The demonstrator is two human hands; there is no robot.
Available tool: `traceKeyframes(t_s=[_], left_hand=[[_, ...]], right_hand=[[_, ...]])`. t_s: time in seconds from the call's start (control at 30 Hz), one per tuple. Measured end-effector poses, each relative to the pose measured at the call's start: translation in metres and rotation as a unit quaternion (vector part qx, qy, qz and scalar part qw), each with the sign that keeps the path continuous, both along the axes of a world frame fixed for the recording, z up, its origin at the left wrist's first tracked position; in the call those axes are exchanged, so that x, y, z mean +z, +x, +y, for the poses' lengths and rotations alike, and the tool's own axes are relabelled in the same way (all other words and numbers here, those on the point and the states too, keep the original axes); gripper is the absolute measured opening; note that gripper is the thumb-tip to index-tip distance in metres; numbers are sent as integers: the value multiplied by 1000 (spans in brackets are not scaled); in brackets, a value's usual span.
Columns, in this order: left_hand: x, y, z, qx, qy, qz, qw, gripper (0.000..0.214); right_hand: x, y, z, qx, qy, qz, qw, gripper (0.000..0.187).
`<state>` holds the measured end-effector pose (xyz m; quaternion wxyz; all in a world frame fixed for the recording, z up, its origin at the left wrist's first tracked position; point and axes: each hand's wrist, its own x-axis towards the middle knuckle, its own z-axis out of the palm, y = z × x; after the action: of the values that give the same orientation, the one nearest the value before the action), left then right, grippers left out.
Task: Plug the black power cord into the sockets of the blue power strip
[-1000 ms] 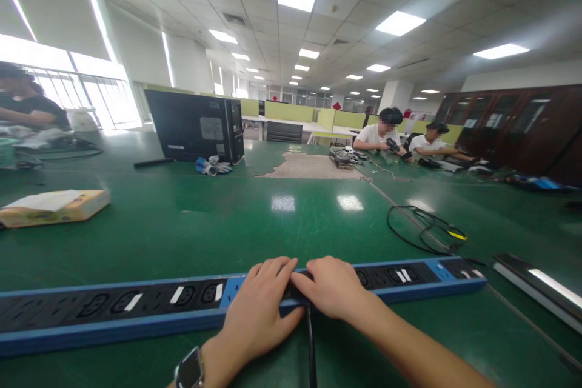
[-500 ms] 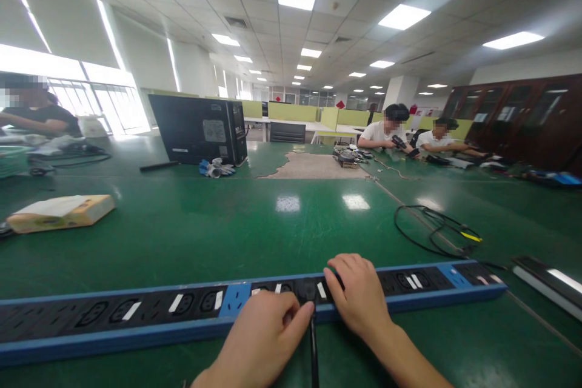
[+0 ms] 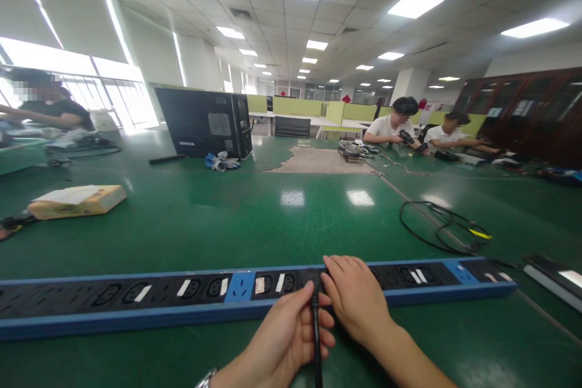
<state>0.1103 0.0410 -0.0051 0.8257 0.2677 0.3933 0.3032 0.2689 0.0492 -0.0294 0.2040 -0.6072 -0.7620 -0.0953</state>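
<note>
Nearest to us, the left hand had its grip closed round a black cable, thumb and fingers pinching it just below its plug. The plug sat at a socket of the long blue-and-black power strip; we could not tell how far it was seated. The right hand lay just beside the left, palm down over the strip, fingertips touching the plug's right side. Its grip was curled over the strip, and we could not tell whether it pinched anything. The strip ran left to right across the green counter, near its front edge. A second, grey strip lay off its right end. Farther back, a loose coil of wire rested to the right and a flat yellow box topped with paper to the left, well apart. Beyond these stood a dark computer tower with a bundle of gloves beside it. At the far side, two seated people worked at the counter, and another person sat far left.
</note>
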Motion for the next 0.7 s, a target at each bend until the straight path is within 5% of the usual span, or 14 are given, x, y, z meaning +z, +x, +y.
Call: traceKeyframes(t_s=[0.3, 0.47, 0.53, 0.7], left_hand=[[1, 2, -1, 3, 48, 24, 999, 34], [35, -9, -4, -29, 239, -3, 971, 42], [52, -24, 0, 4, 274, -8, 962, 41], [91, -93, 27, 200, 288, 76, 934, 34]], right_hand=[[-2, -2, 0, -15, 2, -30, 999, 35], [1, -3, -1, -14, -26, -26, 999, 34], [2, -4, -1, -17, -21, -21, 999, 36], [2, -4, -1, -21, -4, -5, 1000, 36]])
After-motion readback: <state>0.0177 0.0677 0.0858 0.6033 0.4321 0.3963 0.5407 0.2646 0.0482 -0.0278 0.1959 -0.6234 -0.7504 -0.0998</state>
